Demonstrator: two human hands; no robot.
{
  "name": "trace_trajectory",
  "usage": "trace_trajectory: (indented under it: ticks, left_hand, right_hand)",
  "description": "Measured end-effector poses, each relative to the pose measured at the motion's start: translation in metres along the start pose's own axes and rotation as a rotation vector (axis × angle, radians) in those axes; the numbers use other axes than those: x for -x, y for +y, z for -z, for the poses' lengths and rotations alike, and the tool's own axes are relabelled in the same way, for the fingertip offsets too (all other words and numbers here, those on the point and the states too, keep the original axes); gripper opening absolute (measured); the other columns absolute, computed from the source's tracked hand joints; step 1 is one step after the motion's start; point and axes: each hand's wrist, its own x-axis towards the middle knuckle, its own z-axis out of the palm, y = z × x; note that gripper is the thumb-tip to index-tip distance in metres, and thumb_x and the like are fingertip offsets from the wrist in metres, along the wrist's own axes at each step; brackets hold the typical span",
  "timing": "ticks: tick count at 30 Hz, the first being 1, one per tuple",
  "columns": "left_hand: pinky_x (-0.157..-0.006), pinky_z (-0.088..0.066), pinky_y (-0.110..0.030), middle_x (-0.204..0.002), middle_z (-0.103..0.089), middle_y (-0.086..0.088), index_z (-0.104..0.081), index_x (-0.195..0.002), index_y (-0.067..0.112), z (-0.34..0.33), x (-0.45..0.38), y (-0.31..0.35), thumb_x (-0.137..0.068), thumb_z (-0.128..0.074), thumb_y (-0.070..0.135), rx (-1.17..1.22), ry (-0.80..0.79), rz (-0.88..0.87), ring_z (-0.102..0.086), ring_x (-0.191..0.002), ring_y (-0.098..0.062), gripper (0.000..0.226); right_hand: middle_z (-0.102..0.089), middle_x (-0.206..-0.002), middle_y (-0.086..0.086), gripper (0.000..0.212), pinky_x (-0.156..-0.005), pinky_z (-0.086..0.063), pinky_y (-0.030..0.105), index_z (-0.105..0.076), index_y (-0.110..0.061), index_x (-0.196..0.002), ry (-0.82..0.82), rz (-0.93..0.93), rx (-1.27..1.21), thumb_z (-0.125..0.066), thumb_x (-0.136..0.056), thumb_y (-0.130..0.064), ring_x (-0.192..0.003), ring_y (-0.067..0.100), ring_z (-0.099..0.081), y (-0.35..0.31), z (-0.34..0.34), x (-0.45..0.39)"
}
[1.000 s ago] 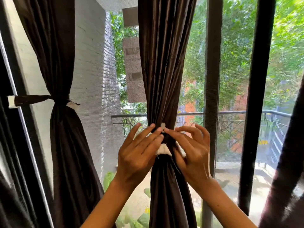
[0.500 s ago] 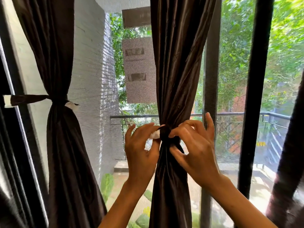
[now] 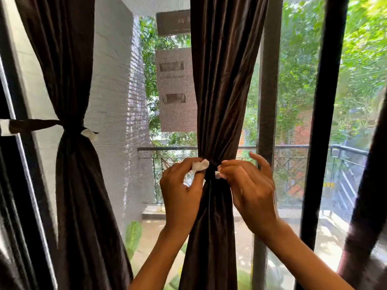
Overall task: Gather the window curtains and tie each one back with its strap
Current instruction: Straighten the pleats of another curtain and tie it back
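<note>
At the window's middle, the centre curtain (image 3: 219, 91) is gathered into a narrow waist by a dark strap (image 3: 210, 173). One white strap end (image 3: 200, 165) is pinched by the left hand (image 3: 181, 191), just left of the waist; the other white end (image 3: 217, 175) is pinched between the curled fingers of the right hand (image 3: 249, 189), just right of it. Farther left, the left curtain (image 3: 69, 80) is seen already tied back by its own strap (image 3: 37, 124).
</note>
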Motion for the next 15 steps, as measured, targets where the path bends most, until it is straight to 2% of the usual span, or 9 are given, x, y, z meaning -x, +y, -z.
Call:
trace_trajectory:
  ticks: [4, 6, 8, 9, 12, 15]
  left_hand:
    - [-0.072, -0.053, -0.031, -0.083, -0.07, 0.014, -0.067, -0.092, 0.029, -0.001, 0.002, -0.004, -0.082, -0.065, 0.028, 0.03, 0.035, 0.022, -0.065, -0.083, -0.002, 0.01]
    - [-0.071, -0.053, -0.023, -0.082, -0.071, 0.012, -0.07, -0.087, 0.026, -0.004, 0.004, -0.003, -0.081, -0.07, 0.02, 0.083, 0.082, 0.057, -0.067, -0.082, -0.003, 0.008]
    - [-0.07, -0.05, -0.013, -0.081, -0.072, 0.009, -0.072, -0.083, 0.019, -0.008, 0.008, 0.001, -0.08, -0.072, 0.006, 0.143, 0.137, 0.117, -0.067, -0.08, 0.0, 0.014]
    - [-0.068, -0.049, -0.01, -0.08, -0.072, 0.006, -0.072, -0.082, 0.015, -0.01, 0.011, 0.004, -0.081, -0.071, 0.001, 0.166, 0.153, 0.141, -0.067, -0.079, 0.0, 0.014]
    - [-0.065, -0.047, -0.009, -0.076, -0.071, 0.004, -0.071, -0.082, 0.01, -0.015, 0.016, 0.007, -0.08, -0.07, -0.002, 0.206, 0.171, 0.182, -0.066, -0.074, 0.0, 0.012]
    - [-0.063, -0.048, -0.011, -0.074, -0.071, 0.007, -0.071, -0.079, 0.015, -0.015, 0.013, 0.003, -0.078, -0.072, -0.002, 0.211, 0.181, 0.217, -0.066, -0.071, 0.0, 0.017]
  right_hand:
    - [-0.067, -0.093, -0.006, 0.017, -0.096, -0.041, 0.036, -0.065, -0.01, -0.089, -0.083, -0.209, -0.234, -0.049, -0.094, -0.014, -0.091, 0.008, -0.062, -0.002, 0.0, -0.001]
    - [-0.068, -0.096, -0.007, 0.014, -0.088, -0.048, 0.038, -0.066, -0.01, -0.094, -0.096, -0.345, -0.408, -0.052, -0.094, -0.014, -0.096, 0.009, -0.063, -0.002, 0.0, -0.001]
    - [-0.07, -0.095, -0.005, 0.011, -0.081, -0.052, 0.038, -0.065, -0.01, -0.095, -0.098, -0.384, -0.453, -0.054, -0.092, -0.011, -0.095, 0.01, -0.066, -0.002, -0.002, -0.002]
    - [-0.07, -0.093, -0.004, 0.008, -0.08, -0.053, 0.037, -0.062, -0.012, -0.093, -0.08, -0.363, -0.445, -0.056, -0.091, -0.007, -0.093, 0.01, -0.067, -0.001, -0.003, -0.001]
    - [-0.071, -0.089, -0.001, 0.026, -0.076, -0.054, 0.031, -0.055, -0.016, -0.093, -0.024, -0.224, -0.331, -0.059, -0.084, 0.008, -0.088, 0.012, -0.068, 0.005, -0.005, 0.001]
    - [-0.069, -0.099, 0.005, 0.025, -0.079, -0.051, 0.035, -0.066, -0.005, -0.087, -0.12, -0.038, -0.188, -0.053, -0.077, 0.014, -0.095, 0.018, -0.064, 0.011, -0.001, 0.006]
